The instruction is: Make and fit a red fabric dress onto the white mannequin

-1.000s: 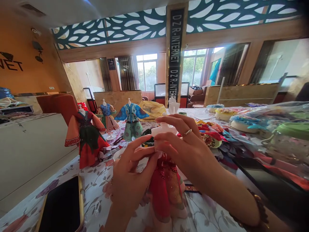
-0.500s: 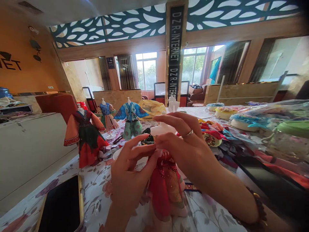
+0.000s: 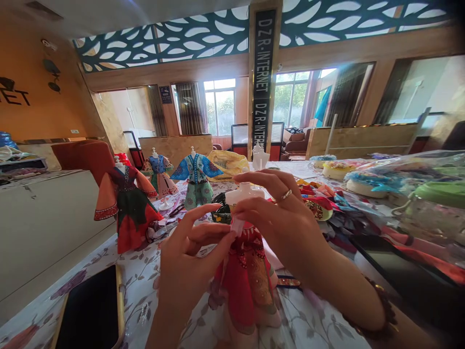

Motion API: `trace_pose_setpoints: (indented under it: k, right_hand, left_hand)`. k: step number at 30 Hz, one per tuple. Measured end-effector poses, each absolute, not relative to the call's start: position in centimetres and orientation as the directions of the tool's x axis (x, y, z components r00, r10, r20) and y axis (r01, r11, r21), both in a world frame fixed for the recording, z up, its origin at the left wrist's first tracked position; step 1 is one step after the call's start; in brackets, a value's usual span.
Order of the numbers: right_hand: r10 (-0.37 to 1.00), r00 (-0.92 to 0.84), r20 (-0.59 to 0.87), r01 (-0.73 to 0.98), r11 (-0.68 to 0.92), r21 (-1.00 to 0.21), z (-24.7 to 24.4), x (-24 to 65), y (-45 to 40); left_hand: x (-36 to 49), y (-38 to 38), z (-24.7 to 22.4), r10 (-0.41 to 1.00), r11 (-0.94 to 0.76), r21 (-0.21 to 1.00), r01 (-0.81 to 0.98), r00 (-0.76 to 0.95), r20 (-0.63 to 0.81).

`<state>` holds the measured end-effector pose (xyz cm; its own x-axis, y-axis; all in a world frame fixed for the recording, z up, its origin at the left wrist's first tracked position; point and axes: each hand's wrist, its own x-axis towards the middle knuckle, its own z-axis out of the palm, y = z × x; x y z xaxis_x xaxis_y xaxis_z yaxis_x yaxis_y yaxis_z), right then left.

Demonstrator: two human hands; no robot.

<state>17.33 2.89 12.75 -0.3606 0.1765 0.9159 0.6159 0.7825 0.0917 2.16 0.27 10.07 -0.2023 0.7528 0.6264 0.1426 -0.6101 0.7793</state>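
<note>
Straight in front stands a small white mannequin (image 3: 245, 195) dressed in a red skirt (image 3: 240, 291) with a brownish-gold panel. A pale pink strip of cloth (image 3: 237, 227) lies at its waist. My left hand (image 3: 189, 261) pinches the strip's lower end between thumb and fingers. From the other side, my right hand (image 3: 286, 223), wearing a ring, has its fingertips closed on the upper end of the strip. Its thumb is hidden behind the fingers. My knuckles cover the right part of the mannequin's torso.
Mannequins in a red-green dress (image 3: 132, 203), a blue jacket (image 3: 196, 169) and a patterned dress (image 3: 159, 169) stand at left. A phone (image 3: 89, 310) lies front left. On the right are cloth scraps (image 3: 337, 201), a dark tablet-like slab (image 3: 399, 271) and a green-lidded container (image 3: 443, 201).
My left hand has shifted slightly left and down, and more of the pink strip shows between my hands. My right hand stays close to the mannequin's torso.
</note>
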Motion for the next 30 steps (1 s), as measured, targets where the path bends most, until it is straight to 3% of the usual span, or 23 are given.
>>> trace_pose_setpoints:
  k: [5,7,10,13,23,30]
  right_hand:
    - [0.167,-0.294,0.941,0.616,0.786,0.053,13.8,17.6,1.7]
    - [0.215,-0.362,0.907,0.636,0.768,0.072,14.1,17.9,0.8]
    - [0.406,-0.559,0.723,0.676,0.728,0.115,14.2,18.3,-0.5]
    - [0.514,-0.63,0.583,0.707,0.69,0.156,13.8,18.3,-1.1]
    - [0.543,-0.692,0.475,0.703,0.655,0.276,13.1,17.7,-0.8]
    - [0.542,-0.687,0.484,0.699,0.675,0.236,13.0,17.8,-0.7]
  left_hand:
    - [2.3,-0.4,10.9,0.845,-0.474,0.876,0.084,-0.237,0.48]
    - [2.4,-0.6,11.1,0.873,-0.436,0.899,0.047,-0.221,0.435]
    - [2.3,-0.7,11.1,0.903,-0.404,0.915,-0.017,-0.17,0.395]
    - [2.1,-0.4,10.8,0.911,-0.401,0.913,-0.071,-0.134,0.389]
    - [1.9,-0.3,10.5,0.915,-0.402,0.908,-0.119,-0.096,0.392]
    - [1.1,0.2,10.2,0.909,-0.416,0.907,-0.057,-0.008,0.417]
